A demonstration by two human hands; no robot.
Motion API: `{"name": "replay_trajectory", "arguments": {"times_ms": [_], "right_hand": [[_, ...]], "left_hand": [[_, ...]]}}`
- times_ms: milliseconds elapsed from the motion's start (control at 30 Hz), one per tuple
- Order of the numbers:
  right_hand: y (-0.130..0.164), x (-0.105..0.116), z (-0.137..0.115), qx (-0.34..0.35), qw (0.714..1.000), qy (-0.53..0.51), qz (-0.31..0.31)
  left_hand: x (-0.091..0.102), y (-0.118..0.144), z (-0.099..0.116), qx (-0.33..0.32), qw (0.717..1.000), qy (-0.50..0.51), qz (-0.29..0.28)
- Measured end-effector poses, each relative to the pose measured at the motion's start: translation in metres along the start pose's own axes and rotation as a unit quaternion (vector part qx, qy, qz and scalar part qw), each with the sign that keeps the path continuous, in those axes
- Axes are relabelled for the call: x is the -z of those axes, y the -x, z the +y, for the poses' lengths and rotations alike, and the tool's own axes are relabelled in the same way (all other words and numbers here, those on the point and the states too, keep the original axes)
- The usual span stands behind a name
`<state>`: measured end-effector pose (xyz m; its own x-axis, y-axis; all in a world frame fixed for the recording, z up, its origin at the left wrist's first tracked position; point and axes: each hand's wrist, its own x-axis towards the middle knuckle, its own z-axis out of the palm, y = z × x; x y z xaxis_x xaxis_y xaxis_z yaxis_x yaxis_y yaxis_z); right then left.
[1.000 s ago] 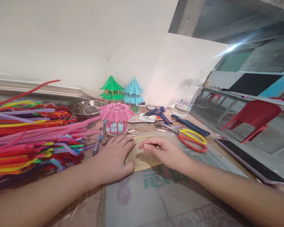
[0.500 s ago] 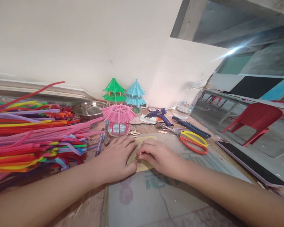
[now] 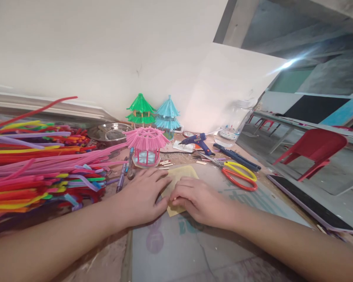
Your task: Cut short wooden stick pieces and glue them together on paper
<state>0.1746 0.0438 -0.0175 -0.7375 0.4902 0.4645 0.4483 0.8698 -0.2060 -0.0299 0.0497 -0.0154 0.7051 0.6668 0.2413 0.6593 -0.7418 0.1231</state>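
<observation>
A yellow square sheet (image 3: 181, 172), perhaps sandpaper, lies on the grey printed board (image 3: 170, 250). My left hand (image 3: 145, 194) rests palm down over the sheet's left edge, fingers stretched out and thumb toward the right hand. Over the sheet, my right hand (image 3: 195, 199) is closed in a pinch. A tiny pale bit shows at its fingertips; it is too small to name. Just beyond the hands stands a small pink pavilion (image 3: 147, 145) of fuzzy stems, with short wooden sticks (image 3: 166, 163) beside it.
Bundles of coloured pipe cleaners (image 3: 41, 168) fill the left side. Behind stand a green pavilion (image 3: 140, 107), a blue pavilion (image 3: 168, 113) and a metal bowl (image 3: 108, 133). Scissors (image 3: 238, 176), a glue gun (image 3: 197, 141) and a phone (image 3: 308, 203) lie at the right.
The yellow sheet has turned, so one corner now points toward me. Both hands keep nearly the same pose over it. The view has shifted slightly.
</observation>
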Motion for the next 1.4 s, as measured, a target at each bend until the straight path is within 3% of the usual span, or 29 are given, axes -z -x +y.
{"name": "replay_trajectory", "arguments": {"times_ms": [133,267,433,600,733,833,967,1133,1233,1400], "right_hand": [[-0.002,0.002,0.005,-0.032,0.998,0.061,0.011],[-0.001,0.001,0.007,-0.011,1.0,0.0,-0.002],[-0.001,0.0,0.012,-0.02,0.999,0.034,0.029],[0.0,0.0,0.012,-0.015,1.0,-0.011,0.012],[0.0,0.0,0.009,-0.02,0.999,0.025,0.022],[-0.001,0.0,0.005,0.014,1.0,0.012,0.003],[-0.002,0.0,0.007,0.005,0.996,0.087,0.008],[0.0,-0.003,0.012,-0.016,1.0,-0.005,0.011],[0.0,-0.003,0.014,-0.033,0.998,0.036,0.035],[-0.002,-0.004,0.011,0.018,0.999,0.0,0.031]], "left_hand": [[-0.001,0.0,0.0,0.003,1.0,-0.001,-0.001],[-0.001,0.0,0.0,0.0,1.0,0.0,0.002],[-0.002,0.0,-0.001,-0.002,1.0,-0.002,0.01],[-0.002,0.0,-0.001,-0.001,1.0,-0.007,0.0],[-0.001,0.0,0.0,0.002,1.0,-0.006,-0.002],[0.0,0.0,0.001,-0.002,1.0,-0.006,0.002],[0.0,0.0,0.001,0.0,1.0,0.001,0.009],[-0.001,0.001,0.001,-0.004,1.0,0.0,0.011],[0.0,0.001,0.001,0.003,1.0,-0.007,0.003],[0.001,0.0,0.001,-0.002,1.0,-0.002,0.001]]}}
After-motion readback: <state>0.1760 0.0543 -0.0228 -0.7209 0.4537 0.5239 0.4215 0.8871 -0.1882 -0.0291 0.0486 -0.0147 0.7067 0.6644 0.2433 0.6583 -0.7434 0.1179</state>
